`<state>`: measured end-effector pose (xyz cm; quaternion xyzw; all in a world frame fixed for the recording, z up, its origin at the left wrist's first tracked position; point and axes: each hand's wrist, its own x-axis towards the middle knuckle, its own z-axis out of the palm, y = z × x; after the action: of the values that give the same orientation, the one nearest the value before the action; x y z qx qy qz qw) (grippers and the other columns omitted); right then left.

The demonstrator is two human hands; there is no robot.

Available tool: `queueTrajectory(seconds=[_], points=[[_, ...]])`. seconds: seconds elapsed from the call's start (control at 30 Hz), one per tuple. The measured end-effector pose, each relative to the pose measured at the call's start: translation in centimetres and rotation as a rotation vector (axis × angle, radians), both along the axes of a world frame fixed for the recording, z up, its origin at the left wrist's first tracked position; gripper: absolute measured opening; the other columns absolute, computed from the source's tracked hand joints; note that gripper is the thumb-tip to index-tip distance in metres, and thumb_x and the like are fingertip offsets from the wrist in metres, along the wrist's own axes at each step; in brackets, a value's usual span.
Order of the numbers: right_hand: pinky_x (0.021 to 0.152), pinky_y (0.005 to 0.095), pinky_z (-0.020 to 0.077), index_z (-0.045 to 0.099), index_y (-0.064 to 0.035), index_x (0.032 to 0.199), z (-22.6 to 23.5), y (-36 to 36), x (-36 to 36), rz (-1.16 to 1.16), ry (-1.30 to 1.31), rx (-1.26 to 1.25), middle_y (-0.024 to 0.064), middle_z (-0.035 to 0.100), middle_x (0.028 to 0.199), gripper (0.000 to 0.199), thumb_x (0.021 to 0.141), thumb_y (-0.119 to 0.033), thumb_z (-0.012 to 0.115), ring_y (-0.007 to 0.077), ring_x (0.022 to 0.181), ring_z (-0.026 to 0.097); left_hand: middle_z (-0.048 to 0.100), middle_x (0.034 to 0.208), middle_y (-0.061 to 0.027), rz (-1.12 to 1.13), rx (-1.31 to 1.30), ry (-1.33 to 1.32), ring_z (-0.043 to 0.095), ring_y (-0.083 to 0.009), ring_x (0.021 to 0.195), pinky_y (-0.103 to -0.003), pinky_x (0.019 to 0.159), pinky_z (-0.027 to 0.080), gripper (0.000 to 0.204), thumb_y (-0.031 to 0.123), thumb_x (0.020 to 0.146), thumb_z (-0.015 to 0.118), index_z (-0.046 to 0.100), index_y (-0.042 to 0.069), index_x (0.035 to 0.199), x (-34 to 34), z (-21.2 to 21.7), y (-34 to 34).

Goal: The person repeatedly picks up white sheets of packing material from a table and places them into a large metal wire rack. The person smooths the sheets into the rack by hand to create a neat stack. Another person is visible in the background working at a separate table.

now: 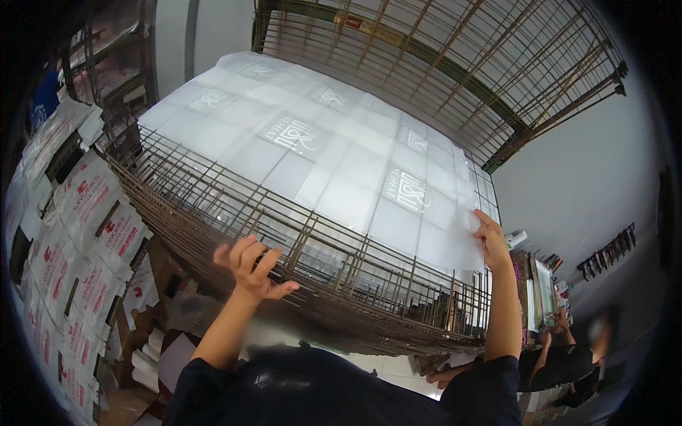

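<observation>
A large white printed sheet [305, 149] with faint logo panels lies on top of a stack of brown wire drying racks [298, 241]. My right hand [490, 238] rests on the sheet's near right corner, fingers pressed on the paper. My left hand [252, 266] hovers at the front edge of the rack, fingers spread and curled, holding nothing. My dark sleeves come in from the lower edge.
A raised wire rack frame [455, 64] stands tilted behind the sheet. Stacks of white cartons with red print [78, 241] fill the left side. Another person in dark clothes [568, 362] sits at the lower right near a cluttered shelf [540, 284].
</observation>
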<state>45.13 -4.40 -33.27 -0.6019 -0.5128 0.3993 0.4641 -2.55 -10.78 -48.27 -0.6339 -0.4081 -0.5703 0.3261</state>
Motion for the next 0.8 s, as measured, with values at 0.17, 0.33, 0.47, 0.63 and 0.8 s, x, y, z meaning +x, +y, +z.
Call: queueTrajectory(seconds=[0.17, 0.33, 0.47, 0.63, 0.8], points=[[0.071, 0.0255, 0.0473, 0.038, 0.0089, 0.132, -0.4, -0.1, 0.1, 0.012, -0.041, -0.012, 0.0169, 0.053, 0.119, 0.067, 0.066, 0.004, 0.045, 0.0171, 0.083, 0.057, 0.048, 0.086, -0.0023, 0.004, 0.011, 0.007, 0.045, -0.0229, 0.102, -0.045, 0.097, 0.017, 0.062, 0.071, 0.08, 0.037, 0.061, 0.015, 0.088, 0.2, 0.3, -0.1], [0.071, 0.0273, 0.0474, 0.038, 0.0093, 0.132, 0.7, -1.1, -1.3, -0.009, -0.087, -0.021, 0.0173, 0.055, 0.115, 0.066, 0.067, 0.003, 0.046, 0.0184, 0.085, 0.059, 0.049, 0.086, 0.0002, 0.022, 0.007, -0.012, 0.044, -0.0194, 0.103, -0.047, 0.093, 0.02, 0.06, 0.072, 0.08, 0.037, 0.061, 0.018, 0.09, 0.2, 0.1, -0.1], [0.07, 0.0238, 0.0429, 0.041, 0.0045, 0.133, 0.6, -1.6, -1.2, -0.067, -0.208, -0.029, 0.0228, 0.05, 0.123, 0.067, 0.067, 0.0, 0.048, 0.015, 0.084, 0.055, 0.048, 0.091, -0.001, 0.022, -0.018, 0.016, 0.044, -0.0214, 0.103, -0.047, 0.093, 0.02, 0.06, 0.072, 0.08, 0.037, 0.06, 0.017, 0.091, 0.3, 0.1, -0.1], [0.065, 0.0261, 0.0435, 0.045, 0.0036, 0.131, 1.0, -1.2, -2.0, -0.095, -0.257, -0.071, 0.0265, 0.049, 0.123, 0.065, 0.067, -0.003, 0.052, 0.0158, 0.078, 0.055, 0.051, 0.09, -0.0048, 0.074, -0.01, 0.068, 0.046, -0.0248, 0.102, -0.046, 0.094, 0.022, 0.064, 0.068, 0.085, 0.031, 0.058, 0.011, 0.092, -0.1, 0.3, -0.4], [0.063, 0.0273, 0.0441, 0.048, 0.0021, 0.129, 0.0, -1.3, -1.0, -0.149, -0.294, -0.011, 0.0229, 0.053, 0.118, 0.063, 0.067, -0.002, 0.054, 0.0155, 0.071, 0.055, 0.051, 0.09, -0.0053, 0.056, -0.006, 0.083, 0.046, -0.0263, 0.102, -0.045, 0.092, 0.024, 0.063, 0.067, 0.086, 0.03, 0.056, 0.011, 0.094, 0.4, 0.4, -0.2]])
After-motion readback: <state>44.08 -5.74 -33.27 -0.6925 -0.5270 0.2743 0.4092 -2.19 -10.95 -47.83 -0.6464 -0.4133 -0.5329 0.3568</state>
